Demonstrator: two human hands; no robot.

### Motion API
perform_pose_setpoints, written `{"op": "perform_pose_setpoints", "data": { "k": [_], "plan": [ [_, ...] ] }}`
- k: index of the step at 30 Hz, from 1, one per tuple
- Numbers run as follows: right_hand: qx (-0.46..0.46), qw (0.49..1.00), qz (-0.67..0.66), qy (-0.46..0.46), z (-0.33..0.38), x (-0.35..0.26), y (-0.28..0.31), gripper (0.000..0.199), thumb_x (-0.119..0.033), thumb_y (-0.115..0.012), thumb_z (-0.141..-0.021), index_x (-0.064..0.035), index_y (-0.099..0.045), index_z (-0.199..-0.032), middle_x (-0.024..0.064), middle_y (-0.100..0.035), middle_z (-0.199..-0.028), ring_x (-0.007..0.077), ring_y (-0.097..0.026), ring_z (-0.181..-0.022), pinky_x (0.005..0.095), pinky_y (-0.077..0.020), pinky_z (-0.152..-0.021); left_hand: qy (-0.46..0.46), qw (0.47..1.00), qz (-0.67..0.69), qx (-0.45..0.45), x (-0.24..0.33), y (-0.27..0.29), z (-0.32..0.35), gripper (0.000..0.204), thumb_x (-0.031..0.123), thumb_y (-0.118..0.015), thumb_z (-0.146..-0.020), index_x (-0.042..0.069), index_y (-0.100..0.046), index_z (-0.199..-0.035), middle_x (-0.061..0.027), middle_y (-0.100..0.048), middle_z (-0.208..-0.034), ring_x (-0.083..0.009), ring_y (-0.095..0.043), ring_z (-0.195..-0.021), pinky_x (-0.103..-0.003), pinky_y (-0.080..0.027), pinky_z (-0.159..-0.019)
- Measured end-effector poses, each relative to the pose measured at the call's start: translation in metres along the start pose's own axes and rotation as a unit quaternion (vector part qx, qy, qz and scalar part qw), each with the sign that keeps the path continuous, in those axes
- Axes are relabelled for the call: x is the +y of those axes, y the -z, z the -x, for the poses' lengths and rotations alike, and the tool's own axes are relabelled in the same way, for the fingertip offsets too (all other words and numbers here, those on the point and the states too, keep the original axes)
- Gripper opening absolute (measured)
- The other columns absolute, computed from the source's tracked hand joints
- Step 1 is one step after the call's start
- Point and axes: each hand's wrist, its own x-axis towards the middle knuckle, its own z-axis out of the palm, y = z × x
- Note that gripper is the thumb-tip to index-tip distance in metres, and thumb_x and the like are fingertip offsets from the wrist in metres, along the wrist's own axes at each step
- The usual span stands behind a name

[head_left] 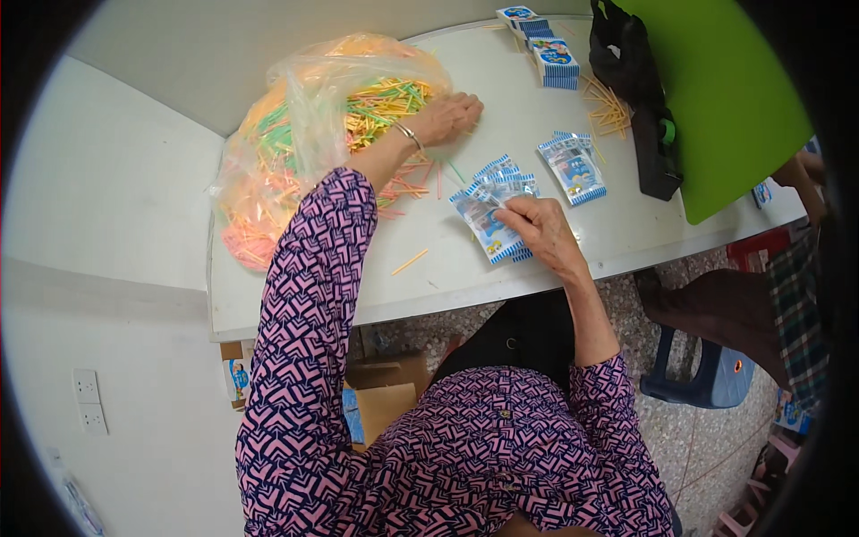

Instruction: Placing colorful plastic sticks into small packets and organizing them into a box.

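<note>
My right hand (544,234) pinches the edge of a small blue-and-white packet (483,224) near the table's front edge. Several similar packets lie fanned beneath it. Beyond it, my left hand (447,120), with a bracelet at its wrist, is closed with its fingers curled down by the mouth of a large clear plastic bag (309,125). What those fingers hold, if anything, is hidden. Thin yellow, green, pink and orange sticks (380,107) fill the bag and spill onto the table beside my left wrist.
More packets (574,168) lie right of my hands, and stacked ones (553,61) stand at the back. Loose sticks (608,109) lie beside a black tape dispenser (656,152). A green panel (716,98) borders the right side, with another person beyond. One stick (409,262) lies near the front.
</note>
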Motion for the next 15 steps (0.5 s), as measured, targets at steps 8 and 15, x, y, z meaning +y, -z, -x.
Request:
{"op": "perform_pose_setpoints", "data": {
  "k": [8, 15],
  "plan": [
    [-0.024, 0.999, 0.025, 0.0, -0.004, -0.001, -0.002, 0.03, -0.021, -0.059, -0.083, 0.0051, -0.053, -0.07, 0.0183, -0.048, -0.058, 0.0294, -0.047, -0.053, 0.0378, -0.0372, -0.054, -0.109, 0.993, -0.018, 0.033, -0.039, -0.016, 0.026, 0.025, 0.004, -0.048, -0.079, 0.001, -0.046, -0.104, -0.0131, -0.051, -0.1, -0.0269, -0.055, -0.095, -0.036, -0.046, -0.081],
    [-0.017, 0.999, 0.034, -0.013, -0.002, -0.001, 0.005, 0.031, -0.021, -0.06, -0.083, 0.0054, -0.051, -0.07, 0.0182, -0.047, -0.058, 0.0282, -0.046, -0.052, 0.0377, -0.0366, -0.054, -0.093, 0.985, -0.146, -0.005, -0.018, 0.0, 0.047, 0.033, 0.01, -0.048, -0.082, 0.0, -0.043, -0.114, -0.0133, -0.047, -0.116, -0.0282, -0.042, -0.119, -0.036, -0.036, -0.099]
  ]
}}
